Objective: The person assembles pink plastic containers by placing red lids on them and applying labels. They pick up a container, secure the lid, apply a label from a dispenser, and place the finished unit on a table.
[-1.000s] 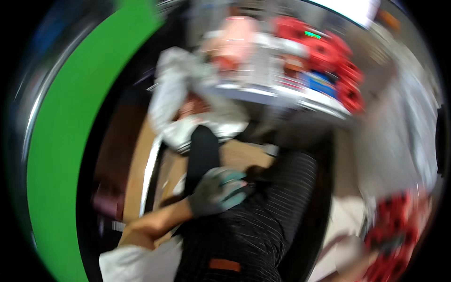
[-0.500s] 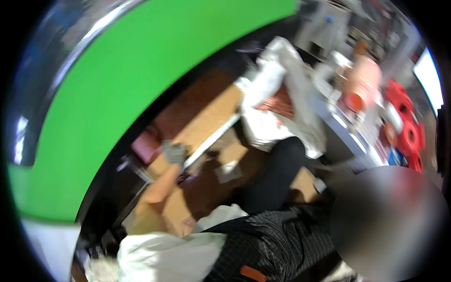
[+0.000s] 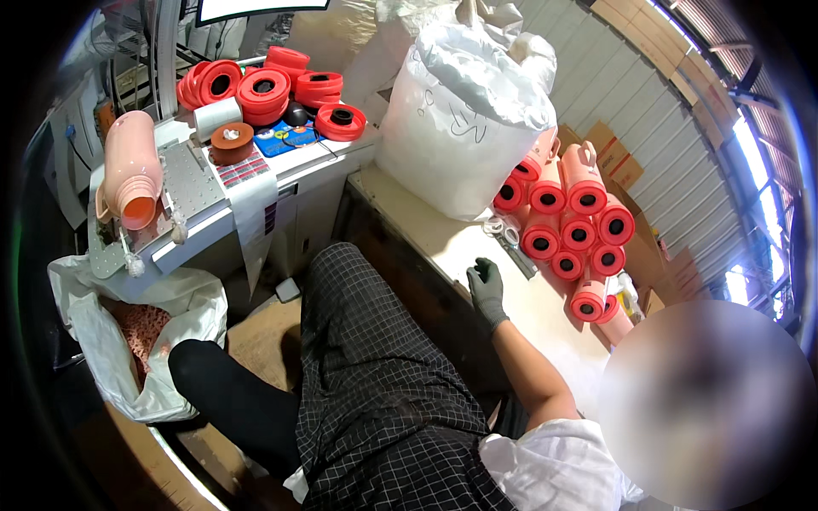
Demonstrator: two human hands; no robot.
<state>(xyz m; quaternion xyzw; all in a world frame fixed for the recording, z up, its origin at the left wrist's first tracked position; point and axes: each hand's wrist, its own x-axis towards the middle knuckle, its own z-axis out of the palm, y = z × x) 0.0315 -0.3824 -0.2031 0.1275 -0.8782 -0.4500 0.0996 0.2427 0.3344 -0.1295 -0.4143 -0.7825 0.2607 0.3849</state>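
My right hand (image 3: 486, 294), in a grey glove, is over the near edge of a cream tabletop (image 3: 452, 241). Its fingers are loosely bent and apart, with nothing visible between them. Closest to it lie a grey flat tool (image 3: 518, 258) and white-handled scissors (image 3: 503, 228). Beyond these, pink bottles (image 3: 583, 170) with red ends are stacked on their sides. A large white sack (image 3: 456, 128) stands on the same tabletop. My left hand is out of view. At the left, an uncapped pink bottle (image 3: 132, 157) lies on a perforated metal plate (image 3: 192, 179).
Several red lids (image 3: 260, 92), a white roll (image 3: 217, 117) and a brown tape roll (image 3: 232, 143) sit on the white desk (image 3: 294, 175). A label strip (image 3: 253, 223) hangs off its edge. Below stands an open white bag (image 3: 200, 302) with pinkish pieces inside, beside my leg.
My view has swung right, from the green surface and cardboard to the desk and cream tabletop. The gloved left hand has left view; my right hand now shows.
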